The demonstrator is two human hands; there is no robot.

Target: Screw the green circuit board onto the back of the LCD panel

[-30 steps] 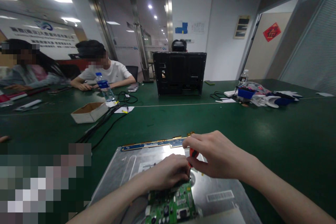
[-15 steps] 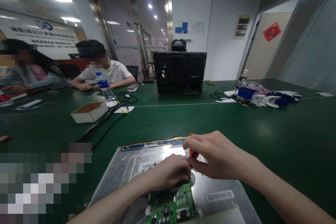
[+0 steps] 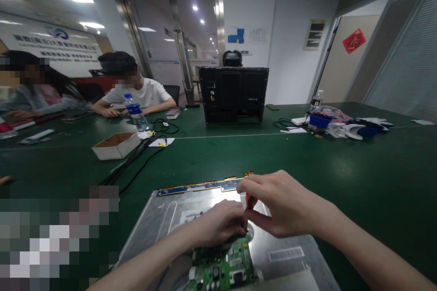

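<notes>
My right hand (image 3: 276, 202) is closed around the red and black handle of a screwdriver (image 3: 251, 201), which stands nearly upright. Its tip points down at the upper edge of a green circuit board (image 3: 223, 266). My left hand (image 3: 223, 223) is curled low beside it, its fingers pinched at the shaft just above the board; the fingertips are partly hidden. Under both hands lies a flat silver metal panel (image 3: 153, 218), with a narrow blue circuit strip (image 3: 194, 188) along its far edge. A barcode label (image 3: 286, 254) is stuck on the panel to the right of the board.
Beyond the panel, a small open box (image 3: 116, 146), black cables (image 3: 136, 154) and a water bottle (image 3: 136, 112) stand left on the green table. A black monitor housing (image 3: 235, 95) stands opposite. Gloves and a blue container (image 3: 319, 122) lie right. Other people sit across and left.
The screwdriver handle has turned slightly between my right fingers, and the right thumb has shifted a little. My left hand and the board stay in place.
</notes>
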